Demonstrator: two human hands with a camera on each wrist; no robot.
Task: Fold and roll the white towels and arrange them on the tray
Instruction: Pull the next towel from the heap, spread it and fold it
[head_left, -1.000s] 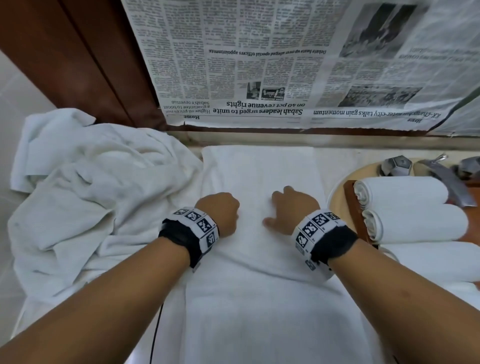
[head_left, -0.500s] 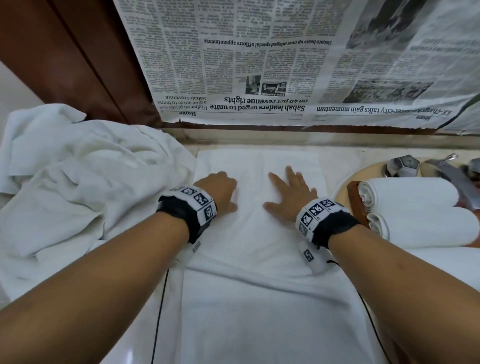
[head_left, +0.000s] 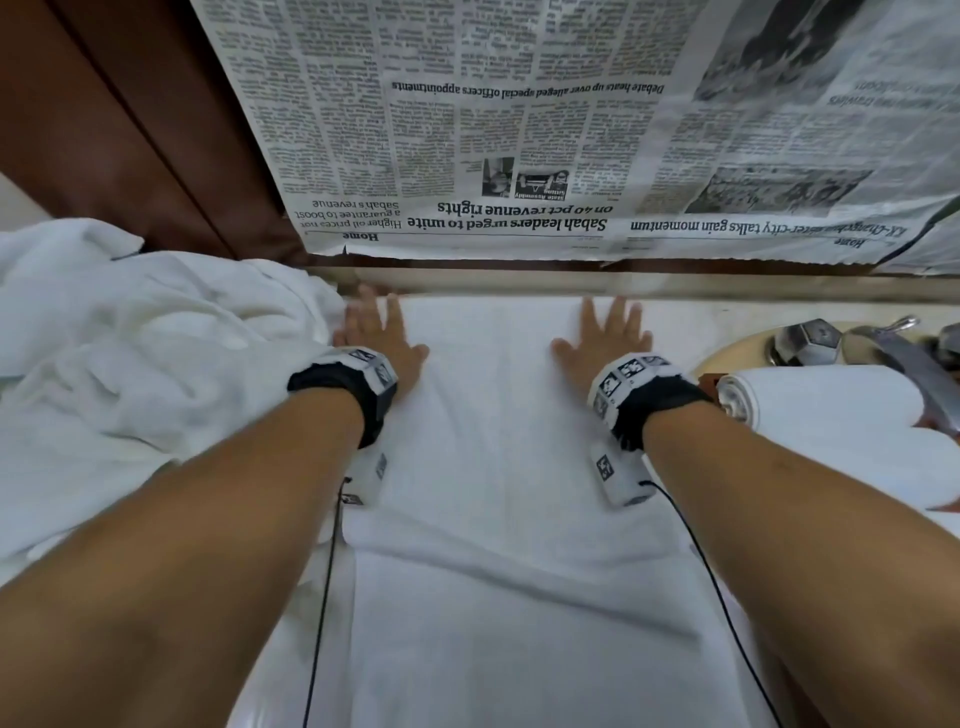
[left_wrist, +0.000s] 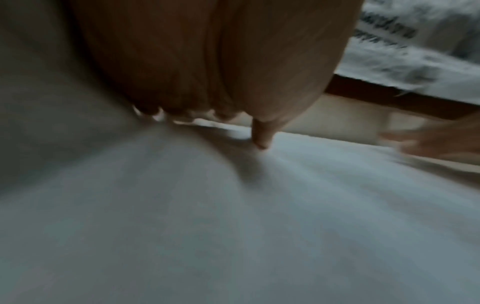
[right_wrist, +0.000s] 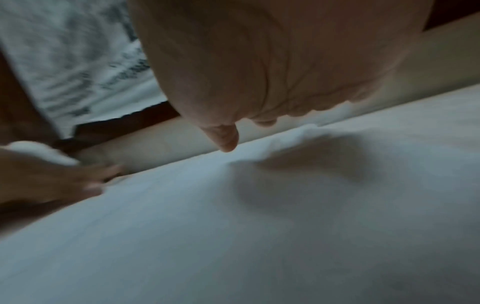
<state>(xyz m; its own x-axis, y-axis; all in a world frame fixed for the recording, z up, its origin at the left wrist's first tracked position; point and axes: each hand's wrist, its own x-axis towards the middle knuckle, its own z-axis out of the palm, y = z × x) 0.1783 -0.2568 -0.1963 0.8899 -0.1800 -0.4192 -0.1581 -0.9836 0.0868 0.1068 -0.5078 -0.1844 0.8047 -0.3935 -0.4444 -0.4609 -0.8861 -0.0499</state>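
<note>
Towel (head_left: 498, 467) lies flat on the table, folded into a long strip. Left hand (head_left: 376, 338) and right hand (head_left: 605, 338) press it with fingers spread at its far end: smoothing, it seems. Next likely comes rolling it toward the rolled towels (head_left: 831, 410).

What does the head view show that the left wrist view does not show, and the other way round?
Only the head view shows the crumpled towel pile, the rolled towels, the faucet and both wristbands. Only the left wrist view shows the underside of the left hand, its thumb tip touching the cloth. Both show the flat towel, the newspaper, and both hands open on the towel's far end; the right hand appears blurred in the wrist view.
</note>
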